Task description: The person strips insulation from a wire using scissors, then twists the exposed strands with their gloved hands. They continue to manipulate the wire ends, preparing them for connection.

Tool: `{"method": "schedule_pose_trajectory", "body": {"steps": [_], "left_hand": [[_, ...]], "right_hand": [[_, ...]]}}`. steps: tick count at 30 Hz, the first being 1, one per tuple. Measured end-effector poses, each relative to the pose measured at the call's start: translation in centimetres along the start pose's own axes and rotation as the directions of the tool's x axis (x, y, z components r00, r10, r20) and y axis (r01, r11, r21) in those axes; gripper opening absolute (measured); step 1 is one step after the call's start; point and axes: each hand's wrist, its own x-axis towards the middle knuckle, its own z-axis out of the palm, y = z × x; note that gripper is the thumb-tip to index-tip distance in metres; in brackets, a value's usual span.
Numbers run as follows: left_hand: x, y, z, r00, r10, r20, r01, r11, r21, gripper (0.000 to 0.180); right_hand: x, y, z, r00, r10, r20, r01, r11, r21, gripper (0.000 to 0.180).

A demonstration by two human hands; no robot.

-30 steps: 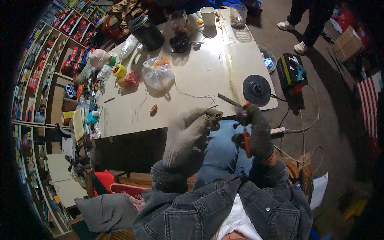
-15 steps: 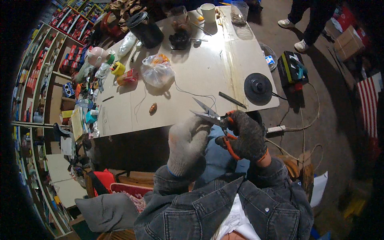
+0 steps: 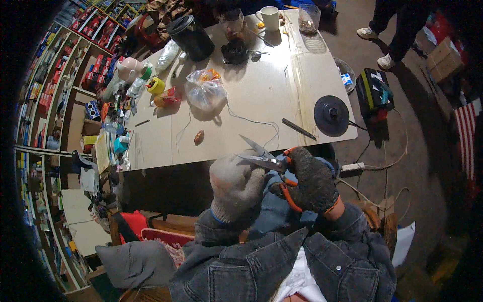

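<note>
From my end I've got a pale table [image 3: 256, 93], clock centred mid-top: white mug [image 3: 270, 20] near 1 o'clock, black disc-shaped thing [image 3: 326, 121] between 3 and 4, dark strip [image 3: 299, 129] at 4, small brown lump [image 3: 199, 137] around 7 (can't tell what), plastic bag [image 3: 205, 93] at 9, black lidded bin [image 3: 193, 44] between 10 and 11
</note>
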Motion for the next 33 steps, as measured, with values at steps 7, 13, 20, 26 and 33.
{"method": "schedule_pose_trajectory", "body": {"steps": [7, 13, 20, 26, 33], "left_hand": [[-0.9, 0.6, -1.0, 0.978, -0.187, 0.087, 0.204, 0.944, -0.259, 0.017], [-1.1, 0.6, -2.2, 0.952, -0.236, 0.194, 0.286, 0.910, -0.299, 0.022], [-0.8, -0.4, -2.5, 0.981, -0.094, 0.170, 0.130, 0.968, -0.215, 0.023], [-1.1, -0.3, -2.4, 0.951, -0.229, 0.205, 0.291, 0.888, -0.357, 0.027], [-1.3, -1.0, -2.3, 0.934, -0.267, 0.239, 0.349, 0.825, -0.443, 0.027]], "right_hand": [[-1.2, -2.2, 0.8, 0.996, 0.009, 0.087, -0.011, 1.000, 0.026, 0.039], [-1.4, -2.6, 0.8, 0.941, 0.113, 0.319, -0.161, 0.979, 0.127, 0.045], [-1.8, -2.3, 1.5, 0.981, -0.065, 0.184, 0.023, 0.975, 0.219, 0.042], [-2.1, -1.3, 1.0, 0.889, 0.068, 0.452, -0.158, 0.974, 0.164, 0.049], [-1.9, 0.4, 1.6, 0.856, -0.083, 0.510, -0.142, 0.912, 0.386, 0.036]]}}
